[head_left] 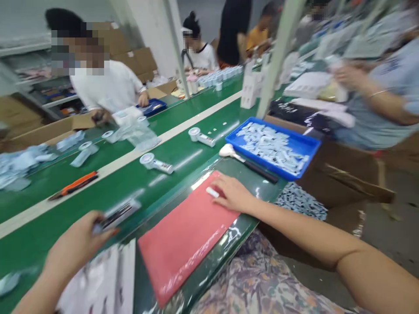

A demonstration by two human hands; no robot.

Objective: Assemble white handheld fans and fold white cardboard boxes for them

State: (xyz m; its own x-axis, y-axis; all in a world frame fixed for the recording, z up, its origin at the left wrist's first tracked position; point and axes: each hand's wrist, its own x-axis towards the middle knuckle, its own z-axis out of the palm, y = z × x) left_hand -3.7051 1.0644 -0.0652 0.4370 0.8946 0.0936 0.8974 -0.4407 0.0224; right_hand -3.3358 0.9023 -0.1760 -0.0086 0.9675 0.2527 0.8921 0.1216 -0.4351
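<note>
My left hand (81, 240) grips a pale, clear-sided handle-like piece (121, 214) with a dark strip along it, above the green belt; motion blurs it, so its kind is unclear. Between the thumb and fingers of my right hand (234, 194) is a small white piece (212, 192), held over a pink-red pad (190, 231). Beyond the pad, two light-blue devices with round heads and clear handles, a nearer one (156, 163) and a farther one (201, 136), lie on the belt. A white-headed tool with a black handle (258, 170) rests beside the pad.
A blue tray (231, 138) of small pale parts stands at right, above a box of more parts (301, 201). White flat packages (108, 279) lie at lower left. An orange-handled cutter (78, 183) lies across the belt's white line. A metal post (278, 61) rises at right. Several co-workers sit around.
</note>
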